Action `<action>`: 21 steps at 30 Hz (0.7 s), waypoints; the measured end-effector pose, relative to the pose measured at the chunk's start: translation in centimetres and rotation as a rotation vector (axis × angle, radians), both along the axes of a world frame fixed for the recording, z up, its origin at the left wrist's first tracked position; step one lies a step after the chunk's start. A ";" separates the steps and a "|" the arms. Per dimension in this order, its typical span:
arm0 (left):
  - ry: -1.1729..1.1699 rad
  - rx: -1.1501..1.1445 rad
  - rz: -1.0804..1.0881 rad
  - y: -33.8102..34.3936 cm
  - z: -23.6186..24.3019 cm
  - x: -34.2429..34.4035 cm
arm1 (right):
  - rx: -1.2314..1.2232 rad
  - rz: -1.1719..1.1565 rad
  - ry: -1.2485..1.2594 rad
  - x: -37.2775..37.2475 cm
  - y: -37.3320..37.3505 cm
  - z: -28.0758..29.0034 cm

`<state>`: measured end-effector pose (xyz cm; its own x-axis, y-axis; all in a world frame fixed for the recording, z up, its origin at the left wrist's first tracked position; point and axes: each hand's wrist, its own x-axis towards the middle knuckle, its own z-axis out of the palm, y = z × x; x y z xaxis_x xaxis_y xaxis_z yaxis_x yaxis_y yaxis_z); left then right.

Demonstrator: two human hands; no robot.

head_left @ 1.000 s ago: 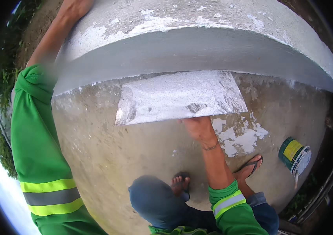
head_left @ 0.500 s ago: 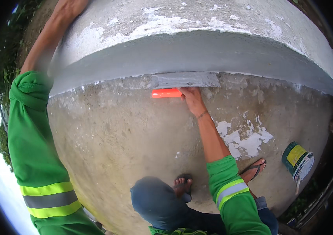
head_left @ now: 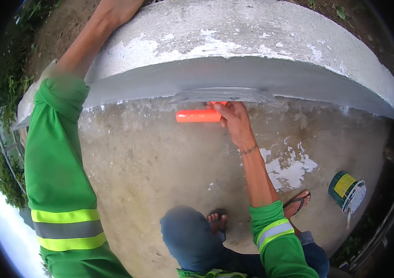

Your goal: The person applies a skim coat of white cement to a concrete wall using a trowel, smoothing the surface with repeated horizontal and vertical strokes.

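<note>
My right hand [head_left: 235,119] is closed round the orange handle [head_left: 199,116] of a plastering trowel. The trowel's long grey metal blade [head_left: 224,95] lies along the lower edge of the smooth grey wall face [head_left: 294,76], just above the floor; whether it presses on the wall I cannot tell. My left hand [head_left: 121,10] reaches up to the far left of the wall's rough top [head_left: 252,16], and its fingers are hidden at the picture's upper edge. White patches of coating show along the top's near edge.
A dark green bucket [head_left: 345,192] with a yellow label stands at the right, a stick-like handle leaning at its rim. White dried splashes [head_left: 294,169] mark the concrete floor [head_left: 150,162]. My sandalled feet are below; soil and plants lie beyond the wall.
The trowel has tilted, its blade now seen narrower and raised against the wall's lower edge. My right hand has turned with it, and the view has shifted so the left hand appears further right.
</note>
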<state>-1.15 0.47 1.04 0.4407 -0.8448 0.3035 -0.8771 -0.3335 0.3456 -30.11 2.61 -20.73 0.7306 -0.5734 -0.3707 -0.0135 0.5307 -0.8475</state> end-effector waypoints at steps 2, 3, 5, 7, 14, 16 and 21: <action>-0.012 -0.002 -0.017 0.1 -0.2 0.5 | -0.017 -0.004 0.005 0.1 0.0 3.7; 0.020 0.010 -0.010 0.0 0.0 0.2 | -0.025 -0.010 0.024 0.0 -0.2 5.8; 0.017 -0.010 -0.053 0.0 -0.2 0.5 | -0.044 -0.014 -0.018 0.0 -0.4 10.2; 0.028 -0.010 -0.038 0.1 -0.4 0.7 | -0.058 -0.018 -0.056 0.1 -0.5 14.1; 0.028 -0.011 -0.062 -0.3 -1.3 2.0 | -0.294 0.016 0.041 -3.0 0.3 21.1; 0.077 0.059 -0.020 -0.4 -0.4 0.7 | -0.401 -0.003 -0.007 -6.4 0.7 19.3; 0.055 0.024 -0.050 -0.6 -0.6 1.1 | -0.794 -0.115 0.357 -12.4 3.9 6.5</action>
